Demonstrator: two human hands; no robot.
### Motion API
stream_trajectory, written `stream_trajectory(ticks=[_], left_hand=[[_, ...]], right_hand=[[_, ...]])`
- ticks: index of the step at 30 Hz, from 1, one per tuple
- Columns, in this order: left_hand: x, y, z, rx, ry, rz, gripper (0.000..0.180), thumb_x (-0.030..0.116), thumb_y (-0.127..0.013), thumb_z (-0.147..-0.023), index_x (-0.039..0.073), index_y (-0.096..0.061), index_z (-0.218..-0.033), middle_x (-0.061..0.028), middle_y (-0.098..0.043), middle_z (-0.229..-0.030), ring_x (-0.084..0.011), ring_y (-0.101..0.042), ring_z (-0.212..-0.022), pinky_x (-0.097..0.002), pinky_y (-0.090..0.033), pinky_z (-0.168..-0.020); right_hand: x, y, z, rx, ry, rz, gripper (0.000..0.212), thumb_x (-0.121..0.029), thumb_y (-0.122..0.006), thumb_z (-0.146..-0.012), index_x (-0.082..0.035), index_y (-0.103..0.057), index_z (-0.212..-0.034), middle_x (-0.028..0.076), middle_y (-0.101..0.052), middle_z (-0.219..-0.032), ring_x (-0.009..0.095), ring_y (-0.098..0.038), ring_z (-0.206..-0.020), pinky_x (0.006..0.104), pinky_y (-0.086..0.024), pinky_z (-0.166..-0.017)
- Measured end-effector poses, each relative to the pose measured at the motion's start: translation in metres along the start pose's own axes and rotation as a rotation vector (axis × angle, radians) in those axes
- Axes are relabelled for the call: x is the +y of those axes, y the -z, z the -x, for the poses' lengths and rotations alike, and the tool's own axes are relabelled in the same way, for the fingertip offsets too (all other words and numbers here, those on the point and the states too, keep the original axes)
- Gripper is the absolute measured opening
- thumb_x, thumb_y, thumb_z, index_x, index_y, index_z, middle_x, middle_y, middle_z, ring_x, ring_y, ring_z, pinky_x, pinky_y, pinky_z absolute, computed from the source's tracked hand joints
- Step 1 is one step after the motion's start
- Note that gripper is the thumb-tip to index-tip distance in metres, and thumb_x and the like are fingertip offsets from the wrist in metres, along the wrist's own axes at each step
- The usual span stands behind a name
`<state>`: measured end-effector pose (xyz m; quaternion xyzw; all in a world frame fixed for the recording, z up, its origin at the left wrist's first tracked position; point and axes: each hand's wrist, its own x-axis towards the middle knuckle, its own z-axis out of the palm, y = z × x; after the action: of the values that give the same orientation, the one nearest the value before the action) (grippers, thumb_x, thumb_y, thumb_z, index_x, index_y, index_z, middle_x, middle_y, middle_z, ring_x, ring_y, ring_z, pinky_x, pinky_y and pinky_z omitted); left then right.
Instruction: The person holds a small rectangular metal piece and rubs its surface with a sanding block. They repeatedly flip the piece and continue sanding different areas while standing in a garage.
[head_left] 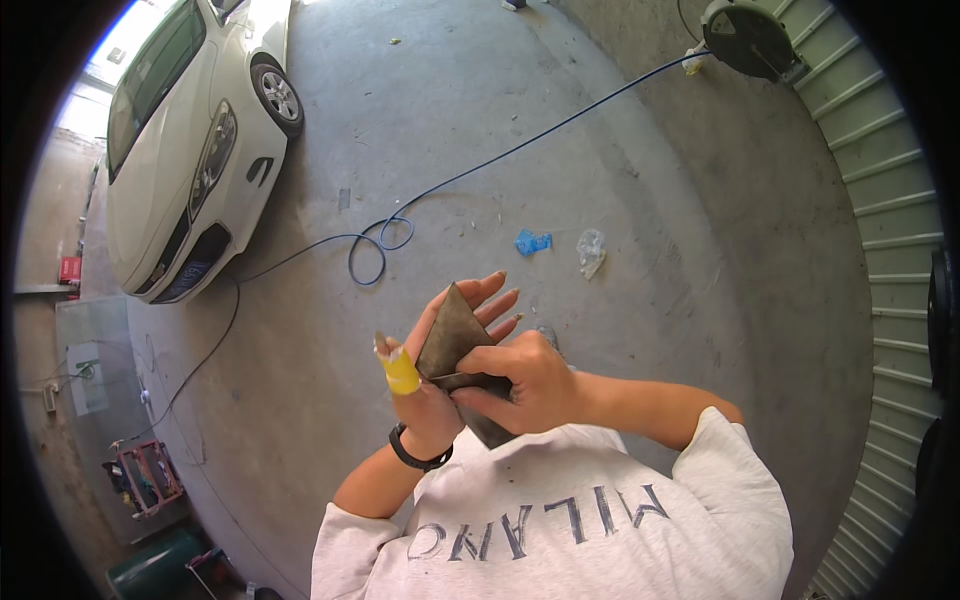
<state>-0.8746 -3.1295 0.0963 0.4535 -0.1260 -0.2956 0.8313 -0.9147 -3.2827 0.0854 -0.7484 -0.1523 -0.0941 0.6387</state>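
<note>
A folded, brown-grey sheet with pointed corners lies across the palm of my left hand; its material is hard to tell. That hand is open, fingers stretched out and apart. Yellow tape wraps its thumb, and a black band circles the wrist. From the right, my right hand is closed on the sheet, pinching it at the fold between thumb and index finger. The sheet's lower corner sticks out below the right hand, in front of my light shirt.
On the concrete floor lie a blue wrapper, a clear plastic bag and a looped blue hose leading to a wall reel. A white car stands at the far left. A red metal frame is at the lower left.
</note>
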Motion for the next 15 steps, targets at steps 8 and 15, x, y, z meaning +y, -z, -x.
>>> stream_trajectory(ticks=[8, 15], left_hand=[[-0.001, 0.006, -0.005, 0.073, 0.003, 0.04, 0.062, 0.033, -0.044, -0.097, 0.001, -0.039, -0.149, -0.0218, -0.038, -0.156, -0.0411, -0.042, -0.141, -0.051, -0.036, -0.116], [0.021, 0.059, -0.005, 0.25, 0.032, 0.021, 0.063, -0.002, -0.06, -0.093, 0.001, -0.038, -0.152, -0.0083, -0.056, -0.136, -0.0202, -0.059, -0.122, -0.0372, -0.047, -0.105]], right_hand=[[0.009, -0.006, 0.007, -0.014, -0.021, -0.017, 0.015, -0.008, -0.075, -0.084, -0.003, -0.071, -0.098, 0.012, -0.072, -0.077, 0.02, -0.07, -0.067, 0.0333, -0.054, -0.063], [0.035, 0.036, 0.018, 0.441, -0.531, -0.492, 0.034, -0.005, -0.068, -0.091, -0.005, -0.062, -0.124, 0.003, -0.07, -0.1, 0.01, -0.063, -0.092, 0.0272, -0.052, -0.083]])
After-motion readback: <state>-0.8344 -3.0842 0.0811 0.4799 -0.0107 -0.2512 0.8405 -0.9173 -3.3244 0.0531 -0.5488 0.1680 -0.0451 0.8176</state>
